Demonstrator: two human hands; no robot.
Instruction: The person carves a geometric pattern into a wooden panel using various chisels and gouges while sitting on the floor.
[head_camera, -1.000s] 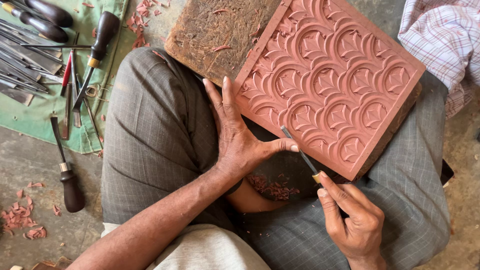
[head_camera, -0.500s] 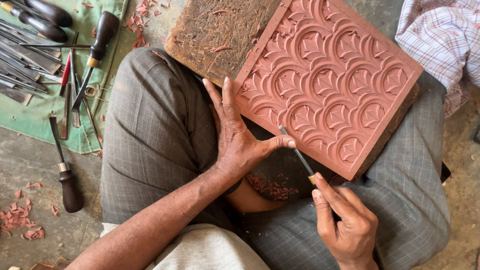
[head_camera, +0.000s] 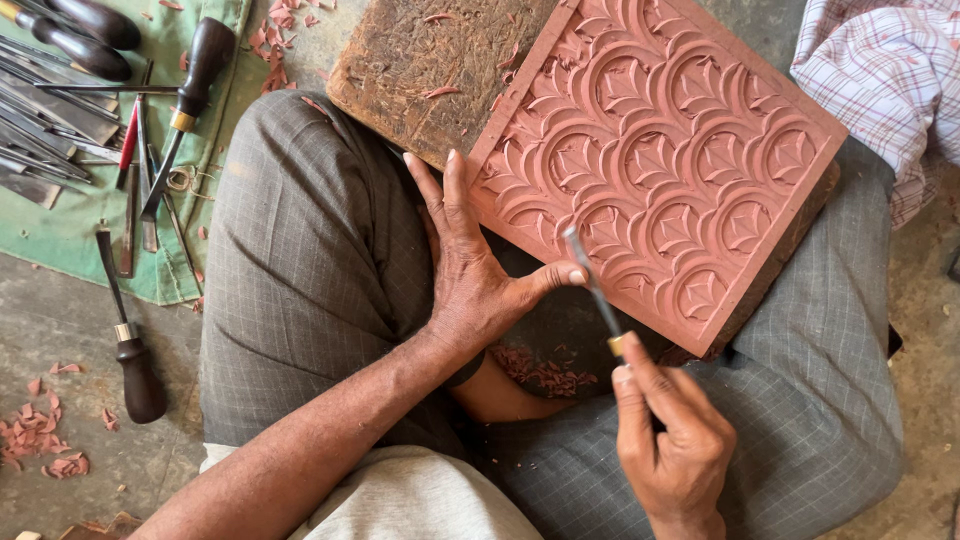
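Observation:
A reddish carved wooden block (head_camera: 660, 160) with a repeating scale pattern rests tilted on my lap, its rough brown side facing left. My left hand (head_camera: 470, 270) lies flat against the block's lower left edge, fingers pointing up and the thumb stretched right to touch the chisel blade. My right hand (head_camera: 675, 450) grips a thin carving chisel (head_camera: 592, 290) by its handle. The chisel's metal tip sits on the carved face near the block's lower edge.
Several chisels with dark wooden handles (head_camera: 190, 80) lie on a green cloth (head_camera: 70, 230) at the upper left. One loose tool (head_camera: 130, 350) lies on the concrete floor. Reddish wood shavings (head_camera: 45, 450) are scattered about. A checked cloth (head_camera: 890, 90) is at the upper right.
My right hand has shifted left and down with the chisel, and the blade tip has slid up and left across the carved face toward my left thumb.

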